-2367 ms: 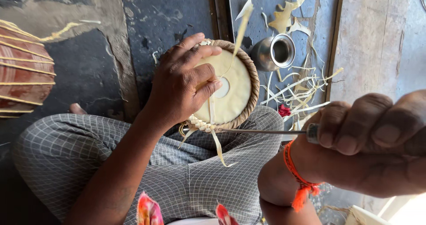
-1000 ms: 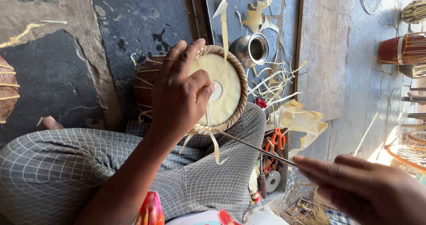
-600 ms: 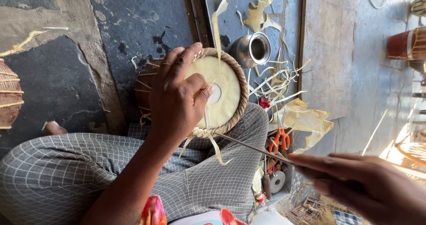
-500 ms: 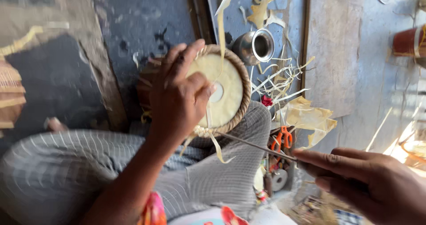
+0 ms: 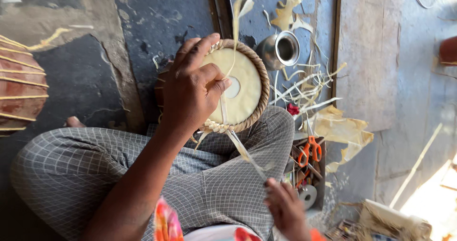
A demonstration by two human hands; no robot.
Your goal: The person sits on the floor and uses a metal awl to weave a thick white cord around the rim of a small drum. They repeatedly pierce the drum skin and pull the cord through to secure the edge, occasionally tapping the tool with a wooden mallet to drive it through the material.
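A small drum (image 5: pixel 240 81) with a pale skin head and a braided rim rests against my checked trouser leg (image 5: pixel 214 174). My left hand (image 5: pixel 193 91) lies over the drum's left side, fingers pinching a pale leather strap (image 5: pixel 223 110) against the head. My right hand (image 5: pixel 285 207) is low in the view, shut on a thin tool or strap end (image 5: pixel 247 155) that runs up to the rim's braid.
A steel cup (image 5: pixel 281 50) stands beyond the drum among strewn strap cuttings (image 5: pixel 304 86). Orange-handled scissors (image 5: pixel 309 150) lie in a tool box by my knee. Another laced drum (image 5: pixel 19 93) sits at the far left. A crumpled hide piece (image 5: pixel 345 134) lies to the right.
My right hand has drawn back from the far right toward my body, now below the drum. The left hand has stayed on the drum head.
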